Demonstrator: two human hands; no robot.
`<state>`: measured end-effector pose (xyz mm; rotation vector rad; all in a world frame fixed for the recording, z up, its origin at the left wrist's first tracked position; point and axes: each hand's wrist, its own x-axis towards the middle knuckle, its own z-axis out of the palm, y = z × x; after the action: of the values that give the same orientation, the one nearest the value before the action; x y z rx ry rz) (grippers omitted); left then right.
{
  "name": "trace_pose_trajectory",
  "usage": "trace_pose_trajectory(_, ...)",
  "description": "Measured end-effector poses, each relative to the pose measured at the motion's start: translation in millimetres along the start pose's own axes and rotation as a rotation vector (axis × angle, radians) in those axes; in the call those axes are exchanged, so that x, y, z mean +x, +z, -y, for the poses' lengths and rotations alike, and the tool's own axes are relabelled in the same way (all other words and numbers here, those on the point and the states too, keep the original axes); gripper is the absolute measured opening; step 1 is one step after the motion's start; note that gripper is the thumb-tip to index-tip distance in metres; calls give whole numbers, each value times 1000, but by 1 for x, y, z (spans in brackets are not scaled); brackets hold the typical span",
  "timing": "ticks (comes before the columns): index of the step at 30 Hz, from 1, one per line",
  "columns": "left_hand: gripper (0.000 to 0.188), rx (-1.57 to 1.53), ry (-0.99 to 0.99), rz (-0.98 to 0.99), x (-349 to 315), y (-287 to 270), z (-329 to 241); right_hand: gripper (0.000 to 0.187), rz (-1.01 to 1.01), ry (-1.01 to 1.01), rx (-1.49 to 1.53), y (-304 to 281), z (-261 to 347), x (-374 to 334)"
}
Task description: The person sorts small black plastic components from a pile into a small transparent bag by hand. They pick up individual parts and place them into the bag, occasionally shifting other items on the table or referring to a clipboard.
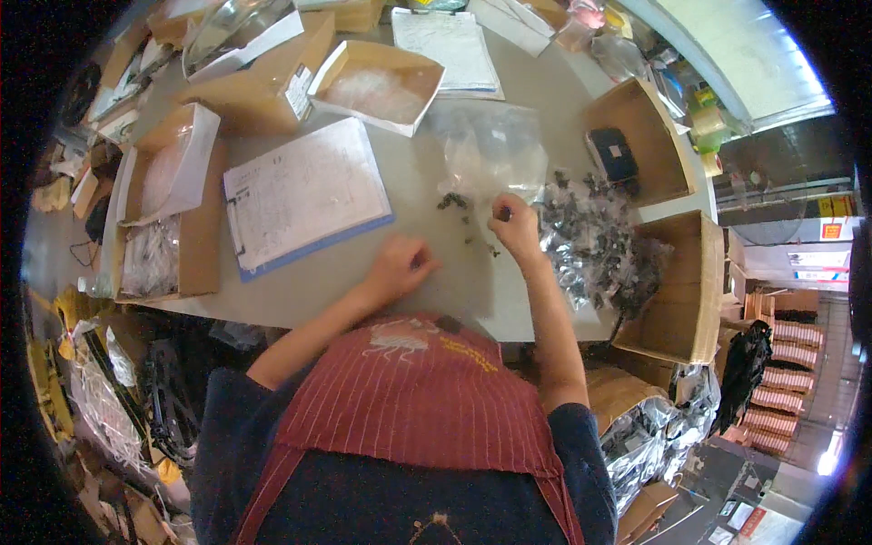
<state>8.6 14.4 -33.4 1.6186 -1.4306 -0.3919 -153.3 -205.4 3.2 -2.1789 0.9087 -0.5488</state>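
My right hand [515, 223] rests on the grey table [436, 263], fingers pinched on a small dark part. A few more small dark parts [454, 203] lie just left of it. A clear plastic bag [490, 150] lies beyond them. My left hand [402, 263] sits curled on the table near the front edge; whether it holds a part I cannot tell. A heap of small bagged dark parts [595, 241] lies right of my right hand.
A blue clipboard with a paper form [304, 195] lies left of my hands. Open cardboard boxes [377, 86] stand at the back, left [168, 209] and right [681, 282]. Another box holds a dark object [613, 154]. Silvery bags [649, 436] pile below the table's right side.
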Motion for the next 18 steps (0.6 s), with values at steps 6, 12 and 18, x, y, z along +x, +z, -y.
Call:
trace_pose_trajectory(6, 25, -19, 47, -40, 0, 10, 8, 12, -250, -114, 164, 12, 15, -37)
trace_pose_trajectory(12, 27, 61, 217, 80, 2, 14, 1, 12, -133, -163, 124, 28, 9, -69)
trace_pose_trajectory(18, 28, 33, 185, 167, -1, 14, 2, 26, -198, 103, 954, -7, 17, -83)
